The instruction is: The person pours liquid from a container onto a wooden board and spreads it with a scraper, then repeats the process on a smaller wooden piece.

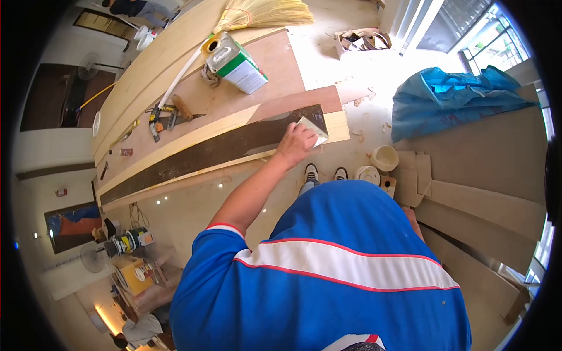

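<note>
My left hand [295, 143] is closed on a pale, flat rectangular spreader [313, 132]. The spreader lies against the right end of a long dark strip [216, 149], whose surface looks wet and streaky in places. Pale wooden boards [338, 127] show under and beyond the strip. Past my shirt on the right, only a sliver of my right hand or forearm [413, 222] shows. Its fingers are hidden, so what it holds cannot be seen.
On the bench stand a green-and-white metal can [243, 69], a straw broom [263, 13] and hand tools [167, 119]. To my right are a white bucket [384, 158], stacked panels [477, 205] and blue sheeting [451, 99]. A floor box [363, 42] holds scraps. Another person [140, 10] is at far left.
</note>
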The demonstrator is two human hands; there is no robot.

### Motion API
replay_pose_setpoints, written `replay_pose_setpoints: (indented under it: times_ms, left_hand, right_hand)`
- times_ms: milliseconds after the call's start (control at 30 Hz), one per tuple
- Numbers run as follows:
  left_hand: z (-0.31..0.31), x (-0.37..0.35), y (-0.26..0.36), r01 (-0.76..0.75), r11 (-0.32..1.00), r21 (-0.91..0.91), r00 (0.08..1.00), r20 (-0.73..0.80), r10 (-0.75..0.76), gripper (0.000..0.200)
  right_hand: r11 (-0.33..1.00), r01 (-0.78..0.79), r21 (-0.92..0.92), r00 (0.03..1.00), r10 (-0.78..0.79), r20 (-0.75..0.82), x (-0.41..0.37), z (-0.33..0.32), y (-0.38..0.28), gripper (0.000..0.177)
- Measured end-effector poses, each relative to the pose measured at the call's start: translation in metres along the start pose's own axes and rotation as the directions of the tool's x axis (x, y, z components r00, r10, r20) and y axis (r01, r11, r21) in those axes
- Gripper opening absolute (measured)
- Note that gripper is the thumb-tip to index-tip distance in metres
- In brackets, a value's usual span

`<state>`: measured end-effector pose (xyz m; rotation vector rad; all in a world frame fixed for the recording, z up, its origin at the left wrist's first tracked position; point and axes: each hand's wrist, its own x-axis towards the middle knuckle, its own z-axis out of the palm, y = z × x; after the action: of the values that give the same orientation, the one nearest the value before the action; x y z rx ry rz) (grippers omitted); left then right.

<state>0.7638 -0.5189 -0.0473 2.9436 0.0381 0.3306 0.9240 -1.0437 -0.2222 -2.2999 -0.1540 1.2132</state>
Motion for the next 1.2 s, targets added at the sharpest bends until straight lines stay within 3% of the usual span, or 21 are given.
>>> replay_pose_setpoints:
  times_ms: [167,267,367,467,600,667,767,867,967,1100,1200]
  left_hand:
    - [-0.025,-0.013,-0.018,-0.053,0.999,0.007,0.999,-0.008,0.053,0.023]
    - [-0.033,-0.005,-0.029,-0.129,0.991,0.016,0.991,-0.043,0.130,0.025]
    - [-0.024,-0.003,-0.046,-0.219,0.975,0.033,0.976,0.023,0.218,0.024]
    - [-0.011,-0.001,-0.055,-0.249,0.967,-0.056,0.963,0.089,0.254,0.024]
    - [0.000,0.017,-0.052,-0.325,0.942,-0.078,0.942,0.059,0.330,0.025]
    - [0.006,0.020,-0.054,-0.354,0.932,-0.079,0.931,0.067,0.359,0.027]
    - [0.001,0.018,-0.060,-0.371,0.922,-0.106,0.922,0.079,0.380,0.027]
    - [-0.007,0.005,-0.073,-0.373,0.922,-0.108,0.913,0.132,0.385,0.027]
    - [-0.020,0.008,-0.072,-0.383,0.917,-0.115,0.914,0.101,0.394,0.027]
    - [-0.015,0.025,-0.070,-0.386,0.913,-0.133,0.918,0.041,0.394,0.025]
    - [-0.002,0.033,-0.064,-0.431,0.895,-0.117,0.892,0.096,0.442,0.026]
  right_hand:
    - [0.987,0.136,-0.089,0.991,-0.136,0.008,0.012,0.009,0.034,0.027]
    - [0.992,0.013,0.126,0.996,-0.024,0.085,-0.004,0.020,0.028,0.028]
    - [0.953,0.000,0.303,1.000,0.006,-0.020,-0.010,0.029,0.023,0.028]
    - [0.929,-0.168,0.331,0.986,0.157,0.059,-0.028,0.006,-0.007,0.024]
    - [0.986,-0.097,0.138,0.994,0.103,-0.032,-0.059,-0.007,-0.058,0.026]
    - [0.980,-0.103,0.171,0.992,0.114,-0.055,-0.061,-0.002,-0.059,0.029]
    - [0.951,0.207,-0.229,0.966,-0.236,-0.108,-0.038,0.010,-0.002,0.034]
    - [0.999,-0.033,0.013,0.993,0.034,-0.111,-0.061,0.013,-0.023,0.038]
    - [0.982,-0.107,0.157,0.987,0.124,-0.101,-0.052,0.035,0.021,0.037]
    - [0.985,-0.175,-0.008,0.978,0.173,-0.113,-0.083,0.045,0.000,0.039]
    - [0.995,-0.094,-0.037,0.988,0.088,-0.127,-0.088,0.054,0.001,0.039]
